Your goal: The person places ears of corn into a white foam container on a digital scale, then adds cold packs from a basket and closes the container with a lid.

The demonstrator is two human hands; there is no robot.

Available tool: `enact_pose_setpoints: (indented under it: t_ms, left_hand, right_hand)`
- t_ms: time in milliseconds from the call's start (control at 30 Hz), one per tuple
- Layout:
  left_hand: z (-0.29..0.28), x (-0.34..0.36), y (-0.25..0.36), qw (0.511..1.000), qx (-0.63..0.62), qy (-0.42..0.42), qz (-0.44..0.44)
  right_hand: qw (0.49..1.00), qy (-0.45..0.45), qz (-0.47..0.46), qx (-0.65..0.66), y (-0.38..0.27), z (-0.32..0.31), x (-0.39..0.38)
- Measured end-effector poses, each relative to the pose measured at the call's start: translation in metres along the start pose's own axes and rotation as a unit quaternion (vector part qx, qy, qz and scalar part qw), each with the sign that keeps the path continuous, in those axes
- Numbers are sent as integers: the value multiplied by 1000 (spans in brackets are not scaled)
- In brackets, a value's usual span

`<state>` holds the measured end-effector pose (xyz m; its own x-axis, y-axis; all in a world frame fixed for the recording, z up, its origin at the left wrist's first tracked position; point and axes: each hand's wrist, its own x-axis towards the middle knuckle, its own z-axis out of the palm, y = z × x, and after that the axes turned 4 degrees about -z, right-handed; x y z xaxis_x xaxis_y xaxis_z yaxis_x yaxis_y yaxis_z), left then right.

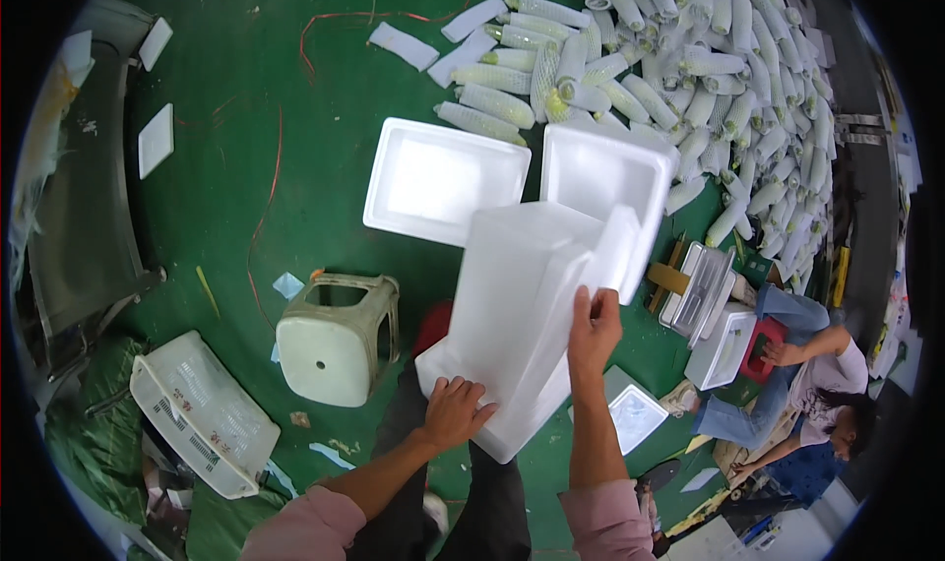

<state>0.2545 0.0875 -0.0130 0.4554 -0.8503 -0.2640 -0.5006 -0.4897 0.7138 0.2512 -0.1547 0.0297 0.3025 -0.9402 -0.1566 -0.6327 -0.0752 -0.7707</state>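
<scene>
Right now, a big white foam box point(517, 295) is in front of the person's legs point(500, 507), over the green floor point(212, 236). The right hand point(594, 330) pinches one edge. The left hand point(453, 408), well apart, lies on the near end; I can't tell if it grips. Maybe the box is being turned. Next, both hands probably need to keep it steady.

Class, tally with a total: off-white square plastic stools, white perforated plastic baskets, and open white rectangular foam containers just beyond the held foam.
Off-white square plastic stool: 1
White perforated plastic basket: 1
Open white rectangular foam containers, left one and right one: 2
Total: 4
</scene>
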Motion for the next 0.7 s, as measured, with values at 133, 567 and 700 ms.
enact_pose_setpoints:
  t_ms: [133,567,700]
  left_hand:
    - [-9,10,23,999,-17,-4,-38]
    - [63,-64,28,993,72,-92,25]
    - [56,-23,5,995,47,1,-90]
  right_hand:
    - [965,-92,-74,-235,-3,13,-42]
    - [982,87,-98,-135,-75,-69,76]
    - [988,94,-118,-29,-56,-134,39]
